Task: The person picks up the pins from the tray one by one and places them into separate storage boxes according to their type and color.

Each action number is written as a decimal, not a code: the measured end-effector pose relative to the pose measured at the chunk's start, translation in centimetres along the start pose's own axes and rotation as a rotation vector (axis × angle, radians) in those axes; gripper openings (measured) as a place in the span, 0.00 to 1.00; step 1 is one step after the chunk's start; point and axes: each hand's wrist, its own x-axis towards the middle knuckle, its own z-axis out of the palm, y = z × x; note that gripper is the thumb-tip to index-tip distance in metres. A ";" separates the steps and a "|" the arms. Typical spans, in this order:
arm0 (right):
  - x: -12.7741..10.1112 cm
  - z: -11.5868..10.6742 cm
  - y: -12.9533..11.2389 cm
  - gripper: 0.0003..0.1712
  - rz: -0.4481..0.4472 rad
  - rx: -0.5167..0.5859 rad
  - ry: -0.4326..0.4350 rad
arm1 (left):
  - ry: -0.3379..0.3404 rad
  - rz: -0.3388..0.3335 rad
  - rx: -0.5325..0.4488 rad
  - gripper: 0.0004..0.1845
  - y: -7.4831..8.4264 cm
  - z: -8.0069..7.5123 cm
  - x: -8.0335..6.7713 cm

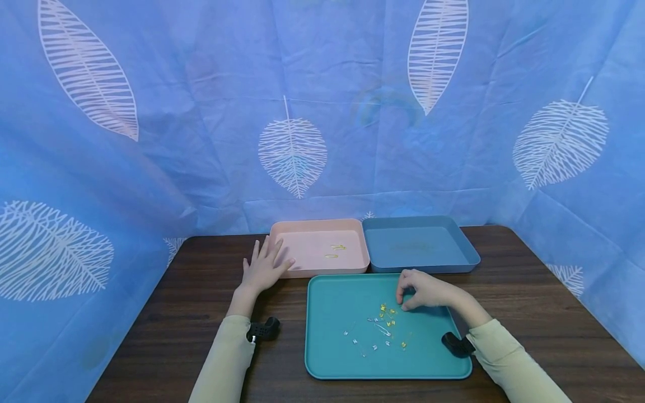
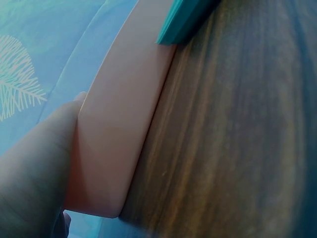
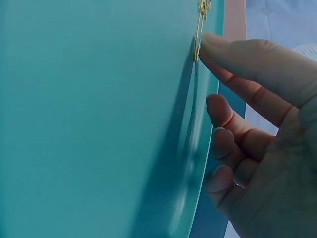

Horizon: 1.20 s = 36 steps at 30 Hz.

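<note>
My left hand (image 1: 263, 273) rests with spread fingers on the left edge of the pink tray (image 1: 302, 267). In the left wrist view its thumb (image 2: 37, 158) lies along the tray's side wall. Over the upper right of the teal tray (image 1: 327, 358), my right hand (image 1: 428, 290) reaches down with bent fingers. Its thumb tip meets a gold safety pin (image 3: 199, 37); the index fingertip is hidden behind the thumb, so I cannot tell whether the pin is pinched. Several gold safety pins (image 1: 383, 308) and silver safety pins (image 1: 383, 330) lie scattered on the teal tray.
A few gold safety pins (image 1: 339, 247) lie in the pink tray. To its right stands a blue tray (image 1: 420, 268), behind the teal one. All three trays stand on a dark wooden table (image 1: 201, 291); a blue leaf-print cloth (image 1: 353, 151) hangs behind.
</note>
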 end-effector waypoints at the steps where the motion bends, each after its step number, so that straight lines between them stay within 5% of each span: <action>1: 0.0 0.0 0.0 0.05 0.005 -0.001 -0.005 | -0.002 -0.001 -0.002 0.44 0.0 0.0 0.0; 21: 0.4 0.2 -0.9 0.11 0.043 -0.068 -0.008 | -0.007 -0.003 0.003 0.43 0.1 -0.4 0.0; 36: 1.4 0.2 -1.4 0.12 -0.018 -0.114 0.040 | 0.002 0.000 -0.002 0.44 -0.1 0.0 0.0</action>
